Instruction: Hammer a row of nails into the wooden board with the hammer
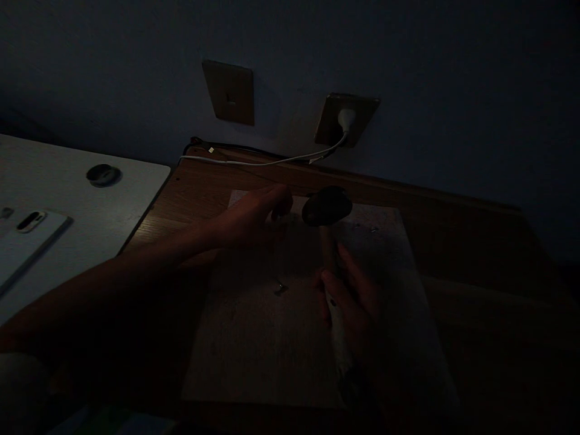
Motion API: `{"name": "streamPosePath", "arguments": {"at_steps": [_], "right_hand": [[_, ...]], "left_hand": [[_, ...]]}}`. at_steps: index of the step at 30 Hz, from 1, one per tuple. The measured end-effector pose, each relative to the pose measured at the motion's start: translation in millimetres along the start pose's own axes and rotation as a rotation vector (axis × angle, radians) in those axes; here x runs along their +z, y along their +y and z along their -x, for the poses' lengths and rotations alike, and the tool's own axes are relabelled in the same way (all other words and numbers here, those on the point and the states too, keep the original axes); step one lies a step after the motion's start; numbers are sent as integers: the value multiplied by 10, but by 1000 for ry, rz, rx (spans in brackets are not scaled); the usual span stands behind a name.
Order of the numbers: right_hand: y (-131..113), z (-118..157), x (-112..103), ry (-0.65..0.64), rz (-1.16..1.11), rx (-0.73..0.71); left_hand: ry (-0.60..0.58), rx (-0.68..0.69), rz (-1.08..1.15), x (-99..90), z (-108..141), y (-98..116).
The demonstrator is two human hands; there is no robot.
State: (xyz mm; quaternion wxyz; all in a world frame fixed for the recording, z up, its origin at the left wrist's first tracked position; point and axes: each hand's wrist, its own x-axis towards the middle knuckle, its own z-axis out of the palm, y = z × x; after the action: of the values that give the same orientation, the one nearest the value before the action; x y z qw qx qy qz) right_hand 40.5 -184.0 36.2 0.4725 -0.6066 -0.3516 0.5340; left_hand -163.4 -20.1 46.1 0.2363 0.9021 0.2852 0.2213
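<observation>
In dim light, my right hand (356,296) is wrapped round the pale handle (336,323) of a mallet with a dark, rounded head (327,205). The head is raised toward the far side of a flat board (254,350). My left hand (258,211) is over the board's far left part, its fingers curled together. Something small and pale shows by those fingertips, too dark to name. A small shiny metal piece (281,286) lies on the board between the hands. Two more tiny shiny bits (373,229) are near the board's far right corner.
Under the board is a wooden tabletop (489,290) against a wall. A white cable (272,162) runs along the back to a plug (347,119) in a wall outlet. At left, a white surface (136,181) carries a round dark object (102,174) and a phone (40,232).
</observation>
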Motion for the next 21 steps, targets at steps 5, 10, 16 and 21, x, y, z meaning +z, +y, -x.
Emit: {"name": "streamPosePath", "arguments": {"at_steps": [5, 10, 16, 21], "right_hand": [[-31, -12, -8, 88, -55, 5], [-44, -7, -20, 54, -59, 15], [-49, -8, -5, 56, -65, 24], [-45, 1, -20, 36, -67, 19]], "left_hand": [[-506, 314, -152, 59, 187, 301], [-441, 362, -237, 319, 345, 348], [-469, 230, -136, 38, 100, 275], [-291, 19, 174, -106, -97, -59]]}}
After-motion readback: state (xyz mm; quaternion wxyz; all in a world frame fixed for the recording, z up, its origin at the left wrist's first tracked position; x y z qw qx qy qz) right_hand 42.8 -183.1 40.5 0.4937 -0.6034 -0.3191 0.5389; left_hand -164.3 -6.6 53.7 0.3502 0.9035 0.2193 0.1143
